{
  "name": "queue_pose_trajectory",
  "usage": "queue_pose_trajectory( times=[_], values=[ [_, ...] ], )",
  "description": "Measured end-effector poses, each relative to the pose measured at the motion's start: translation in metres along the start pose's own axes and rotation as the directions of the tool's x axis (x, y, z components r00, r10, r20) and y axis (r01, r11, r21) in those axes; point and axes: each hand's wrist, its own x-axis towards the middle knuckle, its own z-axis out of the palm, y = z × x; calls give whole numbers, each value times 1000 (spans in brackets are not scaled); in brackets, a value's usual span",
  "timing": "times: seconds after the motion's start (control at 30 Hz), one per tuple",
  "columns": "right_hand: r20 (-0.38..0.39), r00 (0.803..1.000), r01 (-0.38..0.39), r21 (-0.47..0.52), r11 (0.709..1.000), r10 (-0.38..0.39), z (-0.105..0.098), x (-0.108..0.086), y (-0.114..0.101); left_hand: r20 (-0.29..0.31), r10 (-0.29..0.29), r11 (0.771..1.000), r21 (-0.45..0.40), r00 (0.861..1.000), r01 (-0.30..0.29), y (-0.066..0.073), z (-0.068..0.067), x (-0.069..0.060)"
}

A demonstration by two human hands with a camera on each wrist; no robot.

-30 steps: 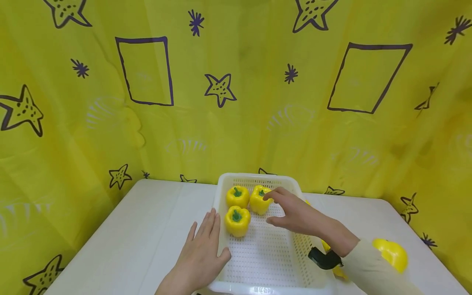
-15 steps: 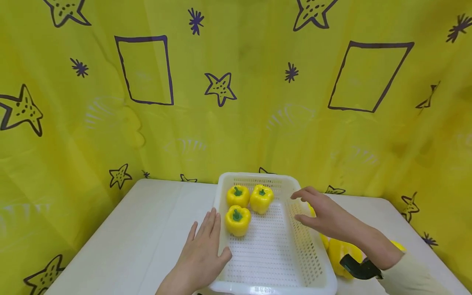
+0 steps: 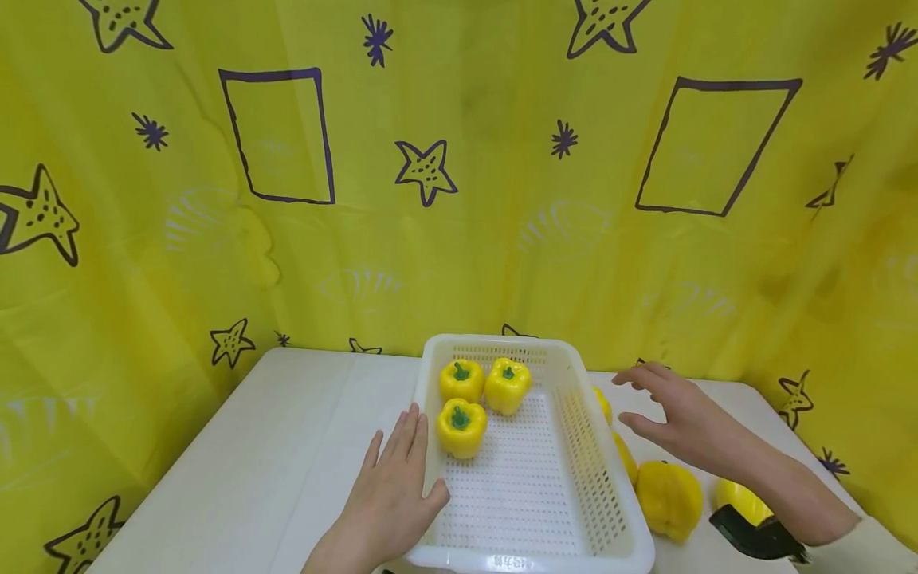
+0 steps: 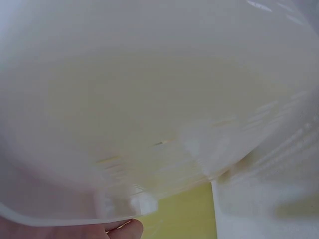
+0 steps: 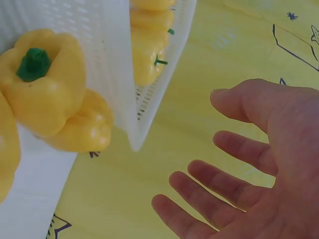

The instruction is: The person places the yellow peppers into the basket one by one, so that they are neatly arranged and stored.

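Observation:
Three yellow bell peppers with green stems stand in the far left part of a white plastic basket (image 3: pixel 531 510); the nearest pepper (image 3: pixel 462 430) is close to its left wall. My left hand (image 3: pixel 394 486) rests with straight fingers against the basket's left rim. Past the right rim, my right hand (image 3: pixel 681 410) is in the air with its fingers spread and nothing in it. Below it, on the table, lie several more yellow peppers, among them one pepper (image 3: pixel 668 498) beside the basket. In the right wrist view, another pepper (image 5: pixel 42 82) shows its green stem.
The white table (image 3: pixel 308 430) runs back to a yellow curtain (image 3: pixel 488 263) printed with stars, which also hangs at both sides. A black strap piece (image 3: pixel 753 536) sits at my right wrist, partly covering a yellow pepper (image 3: pixel 742 502).
My right hand has moved right, from above the far right pepper in the basket to outside the right rim, uncovering peppers on the table. The left hand has stayed put.

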Motion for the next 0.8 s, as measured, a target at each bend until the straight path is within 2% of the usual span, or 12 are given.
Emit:
queue_pose_trajectory(
  times=[0.3, 0.53, 0.67, 0.8],
  values=[
    [-55, 998, -19, -47, 999, 17, -5, -19, 18, -6, 4, 1000, -3, 1000, -4, 0, 0, 0],
    [-29, 995, -97, -53, 994, 96, -8, -33, 33, -1, 9, 1000, -4, 1000, -9, 0, 1, 0],
    [-59, 995, -91, -97, 991, 85, -11, -38, 40, 3, 7, 1000, -6, 1000, -6, 0, 1, 1],
    [-71, 994, -94, -95, 991, 87, -12, -45, 48, 3, 3, 1000, -7, 1000, -3, -1, 0, 0]
  ],
)
